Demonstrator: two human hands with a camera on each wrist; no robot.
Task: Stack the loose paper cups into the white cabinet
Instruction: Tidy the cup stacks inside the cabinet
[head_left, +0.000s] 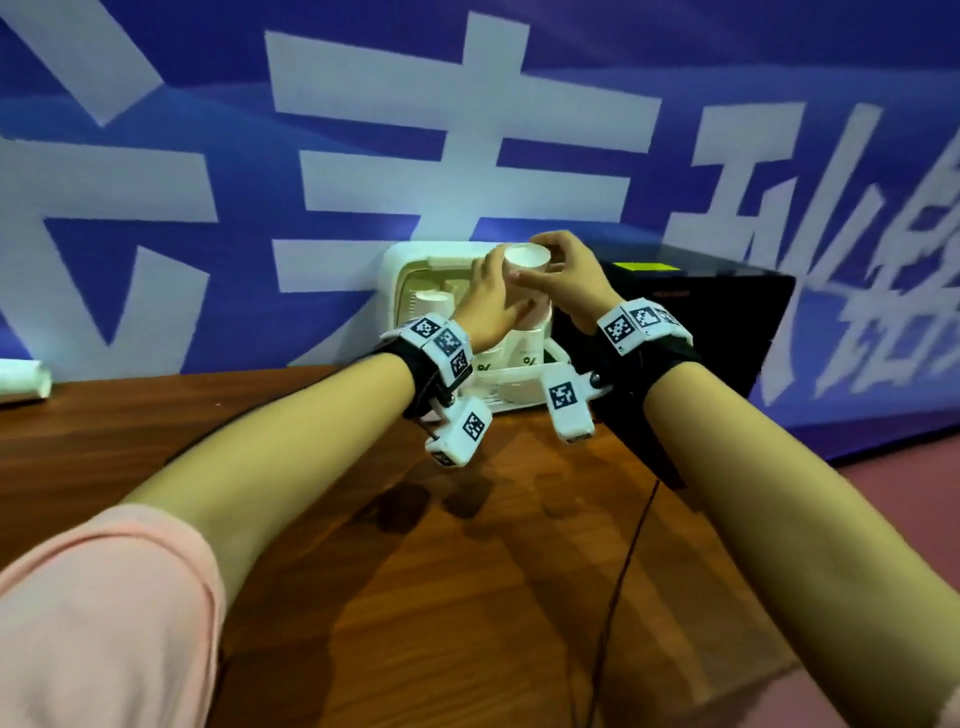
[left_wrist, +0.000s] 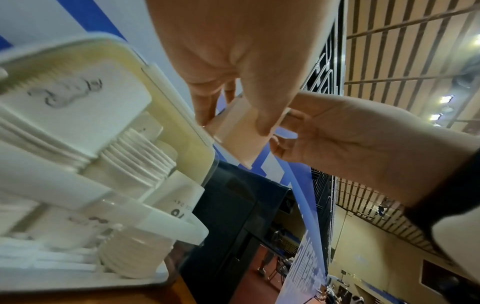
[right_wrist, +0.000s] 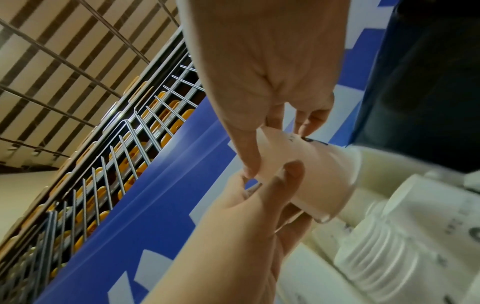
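Fingers (right_wrist: 249, 156) of the right hand (head_left: 566, 283) pinch the upper part of a white paper cup (head_left: 527, 262), thumb on one side and fingertips on the other — the left hand (head_left: 488, 306) curls round the same cup from the opposite side, lower down. The cup is held upright in the air, open mouth up, just in front of the white cabinet's (head_left: 395, 265) top edge. From the right wrist it shows as a pale cone (right_wrist: 309, 176) caught between both hands, with dark print near its rim.

Inside the open cabinet stands a nested stack of cups (left_wrist: 137, 160); more cups (head_left: 434, 301) sit further left. The cabinet rests on a brown wooden surface (head_left: 467, 571) against a blue banner (head_left: 363, 130), with a black box (head_left: 717, 332) just beside it on the right.
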